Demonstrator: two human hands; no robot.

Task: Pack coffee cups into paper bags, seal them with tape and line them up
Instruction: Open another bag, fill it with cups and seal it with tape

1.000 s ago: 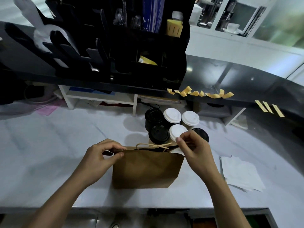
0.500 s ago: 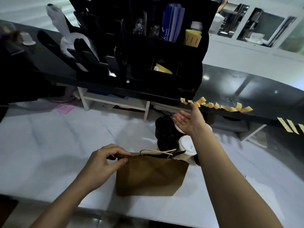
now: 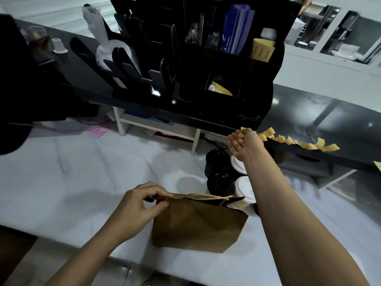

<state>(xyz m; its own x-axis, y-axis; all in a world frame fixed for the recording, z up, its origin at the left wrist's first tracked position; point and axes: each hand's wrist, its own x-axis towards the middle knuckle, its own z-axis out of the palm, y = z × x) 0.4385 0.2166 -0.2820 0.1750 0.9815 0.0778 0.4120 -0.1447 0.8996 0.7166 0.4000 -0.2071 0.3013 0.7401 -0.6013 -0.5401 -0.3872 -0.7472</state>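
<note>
Head view: I'm seeing the left hand (image 3: 136, 205) pinching the bag (image 3: 198, 223) top on the counter (image 3: 61, 182), the right hand (image 3: 244, 144) stretching out, fingers taking a tape strip (image 3: 244, 130) (cups (image 3: 220, 182) behind).

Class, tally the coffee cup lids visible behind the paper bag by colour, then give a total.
Black round plastic lids: 2
White round plastic lids: 2
Total: 4 visible; the right arm may hide more.

Pretty dim and bluish overall, brightest top right by the windows (image 3: 348, 36). Glare on the glossy black shelf (image 3: 321, 112), soft shadows on the desk (image 3: 68, 182), edges warped and blurry.
</note>
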